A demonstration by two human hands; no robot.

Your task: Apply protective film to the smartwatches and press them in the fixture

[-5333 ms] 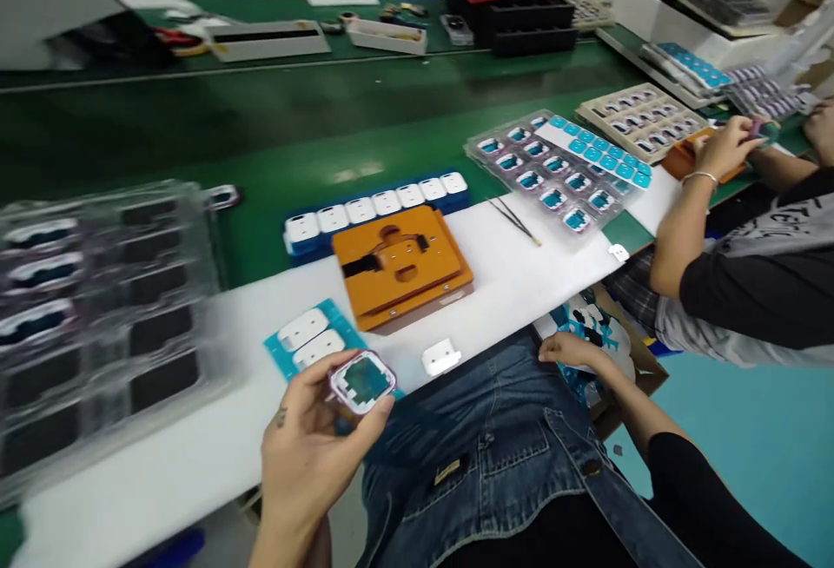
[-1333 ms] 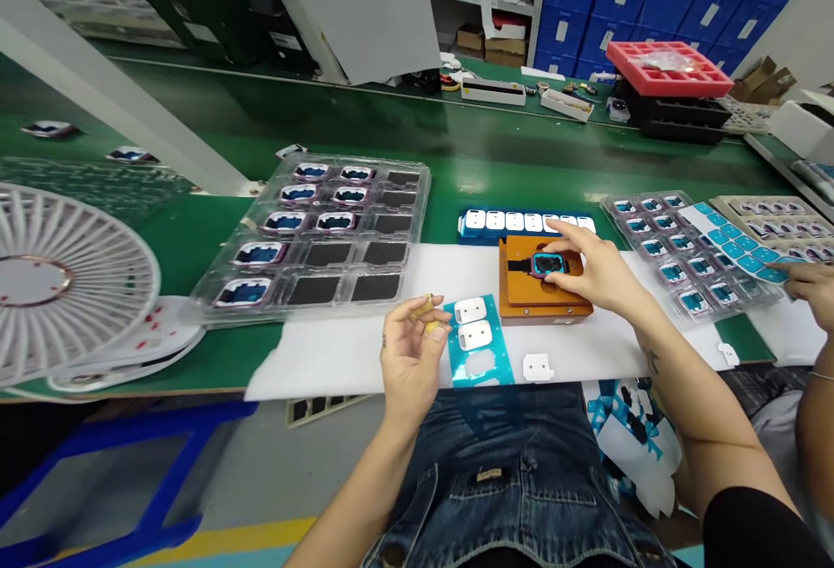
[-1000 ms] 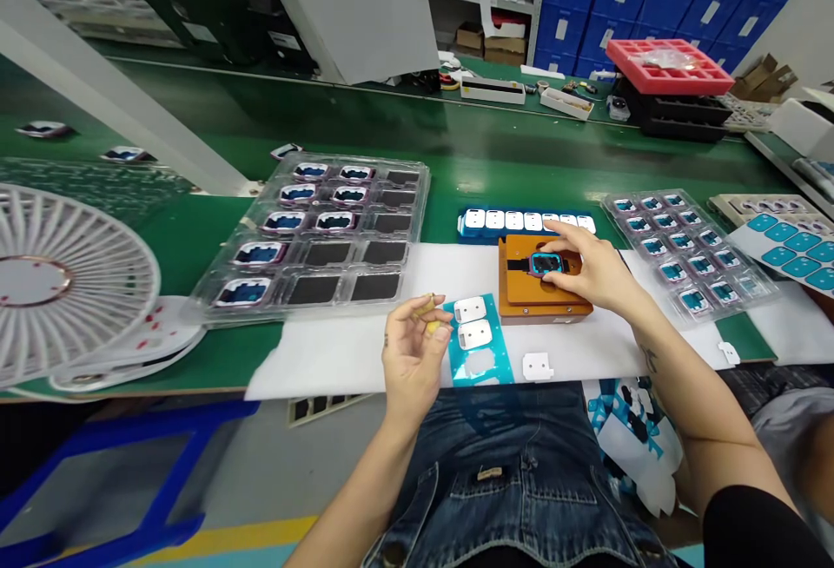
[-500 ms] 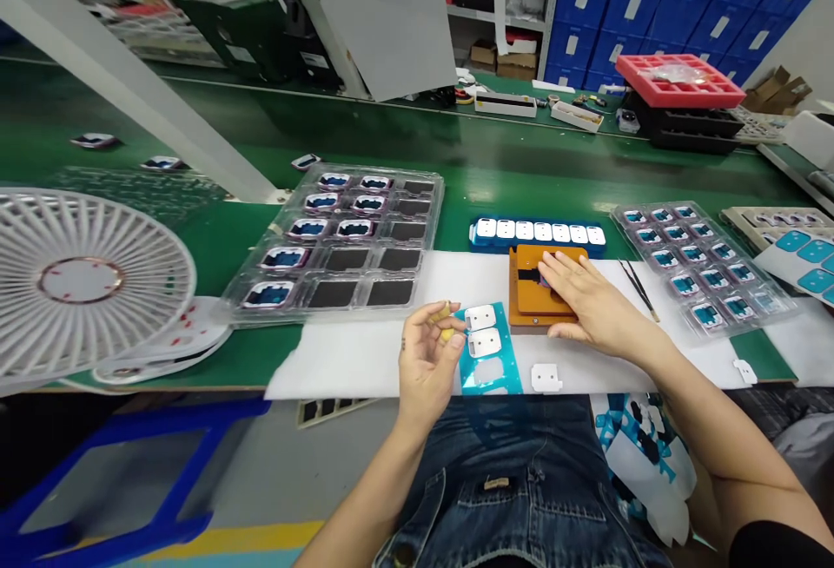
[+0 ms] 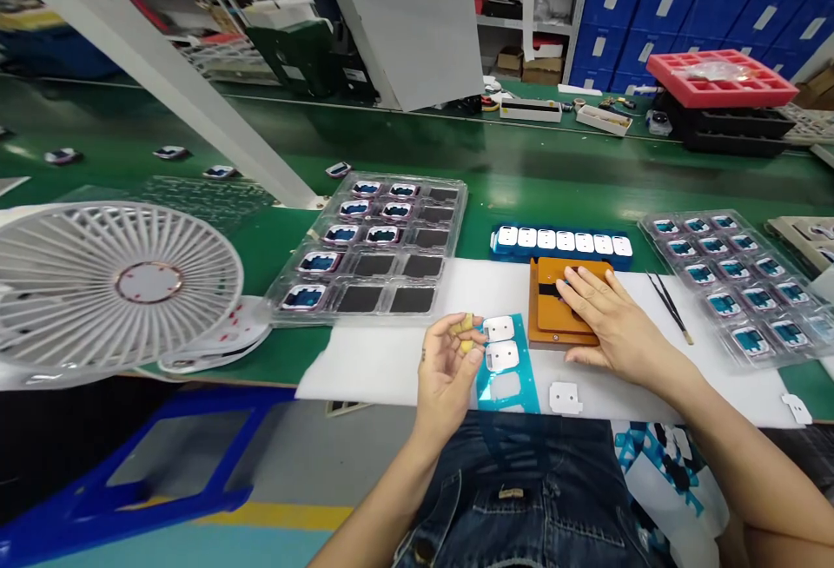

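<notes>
My right hand (image 5: 609,316) lies flat, fingers stretched, on top of an orange block-like fixture (image 5: 546,312). A black strip shows at the fixture's left side; the hand hides much of its top. My left hand (image 5: 449,377), with yellow covers on two fingers, is loosely curled, palm up, its thumb apart from the fingers. Its fingertips are at the left edge of a blue backing sheet (image 5: 529,377), and I see nothing held in them. Two white stickers (image 5: 501,356) remain on that sheet above a bare outline. A loose white piece (image 5: 565,398) lies to its right.
Left stands a clear tray (image 5: 365,299) partly filled with watch-like parts, beside a white fan (image 5: 123,290). Behind the fixture is a blue strip of white stickers (image 5: 564,242). Black tweezers (image 5: 671,307) and a filled clear tray (image 5: 736,277) lie right. A slanted white post (image 5: 162,82) crosses the left.
The view has shifted so the bench appears further right and slightly lower. Both hands keep about the same pose, the right one still pressed flat on the orange fixture.
</notes>
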